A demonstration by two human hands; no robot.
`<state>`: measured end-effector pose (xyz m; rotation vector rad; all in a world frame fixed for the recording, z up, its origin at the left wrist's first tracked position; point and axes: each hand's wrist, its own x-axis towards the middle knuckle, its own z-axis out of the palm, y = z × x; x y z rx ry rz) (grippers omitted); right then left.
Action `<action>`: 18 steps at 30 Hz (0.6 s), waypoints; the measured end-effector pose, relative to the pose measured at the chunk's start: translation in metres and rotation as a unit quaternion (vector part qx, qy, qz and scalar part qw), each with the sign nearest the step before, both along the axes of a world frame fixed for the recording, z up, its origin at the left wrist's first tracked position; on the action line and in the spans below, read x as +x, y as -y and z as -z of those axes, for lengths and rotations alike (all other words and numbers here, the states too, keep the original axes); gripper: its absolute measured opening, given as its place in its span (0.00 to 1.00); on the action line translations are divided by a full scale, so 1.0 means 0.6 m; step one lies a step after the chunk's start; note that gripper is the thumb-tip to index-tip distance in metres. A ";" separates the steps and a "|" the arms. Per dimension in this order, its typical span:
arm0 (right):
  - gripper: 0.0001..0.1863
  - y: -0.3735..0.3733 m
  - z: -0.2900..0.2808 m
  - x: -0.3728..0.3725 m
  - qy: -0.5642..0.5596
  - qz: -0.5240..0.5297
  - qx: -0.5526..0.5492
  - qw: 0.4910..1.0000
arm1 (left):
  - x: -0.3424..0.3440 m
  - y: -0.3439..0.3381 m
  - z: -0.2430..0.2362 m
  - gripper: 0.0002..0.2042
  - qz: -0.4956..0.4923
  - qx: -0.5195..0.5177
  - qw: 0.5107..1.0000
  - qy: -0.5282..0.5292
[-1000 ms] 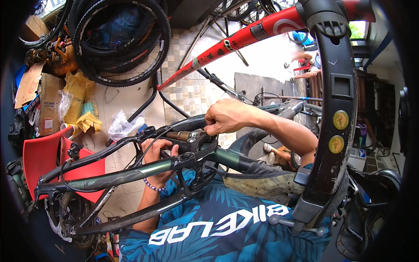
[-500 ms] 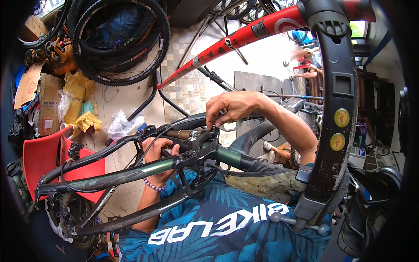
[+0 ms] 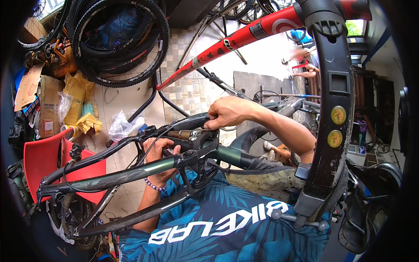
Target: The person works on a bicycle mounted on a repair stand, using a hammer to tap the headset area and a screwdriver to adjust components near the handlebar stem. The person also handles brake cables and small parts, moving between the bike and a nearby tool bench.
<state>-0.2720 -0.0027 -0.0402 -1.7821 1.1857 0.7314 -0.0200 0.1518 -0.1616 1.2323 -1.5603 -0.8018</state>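
Note:
A dark green and black bicycle frame (image 3: 142, 171) lies on its side across my front, with no wheels fitted to it. Inside it sits a rear shock (image 3: 185, 134) with a bronze-coloured body, joined to a black linkage (image 3: 205, 144). My left hand (image 3: 159, 153), a beaded bracelet at its wrist, reaches up through the frame and curls round a tube beside the shock. Closed fingers of my right hand (image 3: 227, 113) press down at the linkage end of the shock. Whatever lies between those fingertips is hidden.
A red and black repair stand (image 3: 244, 37) arches over the frame, its upright on my right. Several wheels and tyres (image 3: 120, 41) hang at the upper left. Below them are wrapped parcels (image 3: 76, 102) and a red chair (image 3: 46, 161). A seated person (image 3: 305, 70) is farther off.
My right hand has turned over and shifted slightly left along the linkage, its fingers now folded lower. The left hand keeps its hold in the same spot.

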 end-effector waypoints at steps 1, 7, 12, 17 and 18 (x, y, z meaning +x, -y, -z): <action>0.26 0.003 -0.003 -0.001 0.005 0.014 0.005 1.000 | 0.001 0.000 0.000 0.14 0.004 0.005 1.000 -0.001; 0.13 0.021 -0.015 -0.043 0.189 0.026 0.002 0.982 | 0.011 0.001 0.000 0.14 0.028 -0.001 1.000 -0.008; 0.12 0.011 0.003 -0.054 0.233 0.049 0.123 0.963 | 0.018 0.005 0.001 0.14 0.043 -0.004 0.999 0.003; 0.15 0.010 0.005 -0.039 0.152 0.139 0.137 0.969 | 0.029 0.011 0.000 0.13 0.068 -0.023 0.997 0.022; 0.16 0.009 0.002 -0.035 0.153 0.129 0.122 0.972 | 0.033 0.011 0.000 0.14 0.075 -0.023 0.997 0.022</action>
